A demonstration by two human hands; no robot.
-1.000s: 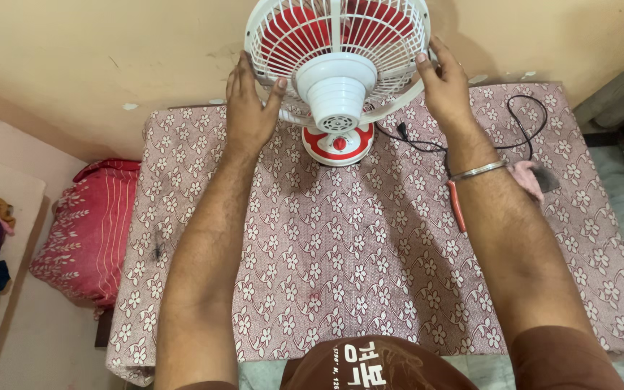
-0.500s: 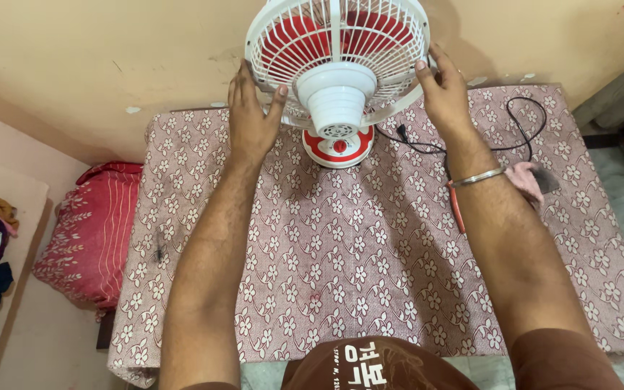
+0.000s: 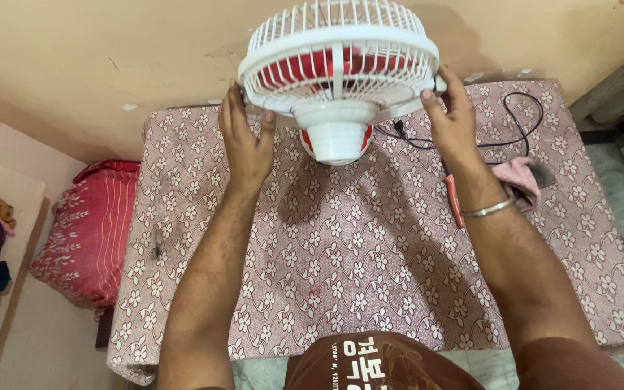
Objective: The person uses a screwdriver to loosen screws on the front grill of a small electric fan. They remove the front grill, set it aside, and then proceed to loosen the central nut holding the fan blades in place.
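Both arms reach forward; the left hand (image 3: 245,141) and right hand (image 3: 453,119) clasp opposite sides of the white fan (image 3: 339,68) cage, fingers curled on its rim

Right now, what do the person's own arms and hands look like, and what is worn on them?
Both forearms are bare and hairy. The left hand wears nothing. Just below the right hand sits a thin silver bangle. Brown short sleeves show at the upper arms.
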